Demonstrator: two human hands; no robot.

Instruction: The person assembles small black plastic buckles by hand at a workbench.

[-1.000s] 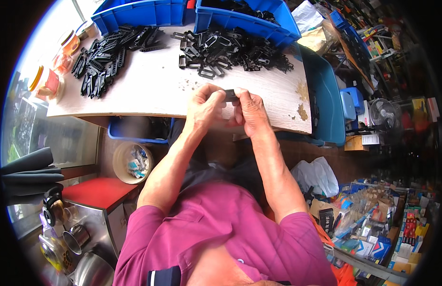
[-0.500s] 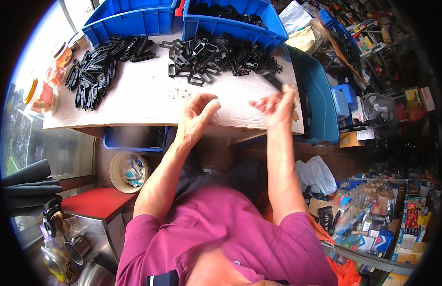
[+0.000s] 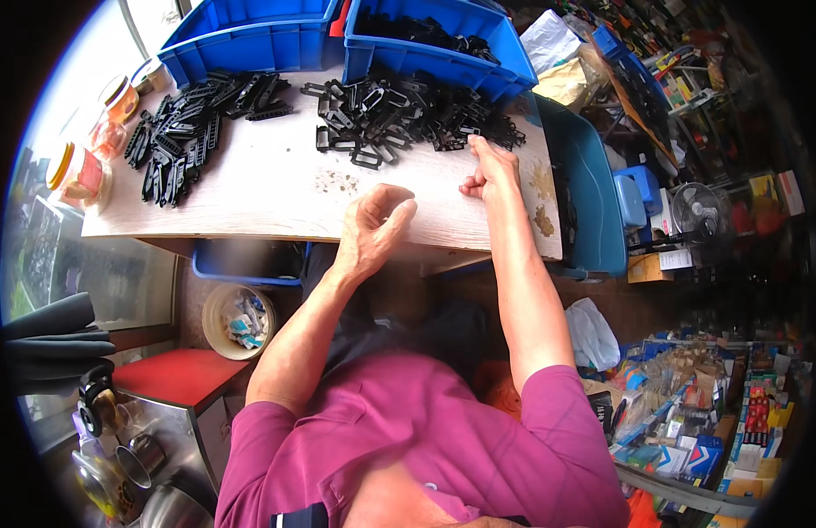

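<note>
My left hand (image 3: 373, 231) hovers over the front edge of the pale table (image 3: 267, 189), fingers curled in toward the thumb. Whatever it may hold is hidden. Farther right, my right hand (image 3: 496, 172) reaches to the near right edge of a heap of small black plastic frames (image 3: 395, 114). Its forefinger points forward at the heap, the other fingers are bent, and nothing shows in them. A second heap, of long black slotted plastic strips (image 3: 175, 136), lies on the table's left side.
Two blue crates (image 3: 249, 48) (image 3: 434, 57) stand along the back, the right one holding black parts. A teal bin (image 3: 592, 194) adjoins the table's right side. Jars (image 3: 73, 172) line the left edge. A waste bucket (image 3: 238, 321) sits below, beside a red-topped cabinet (image 3: 175, 374).
My right hand has moved left and slightly forward, onto the frame heap's edge. The dark flat piece near it at the heap's right end is gone from there. My left hand has shifted slightly nearer.
</note>
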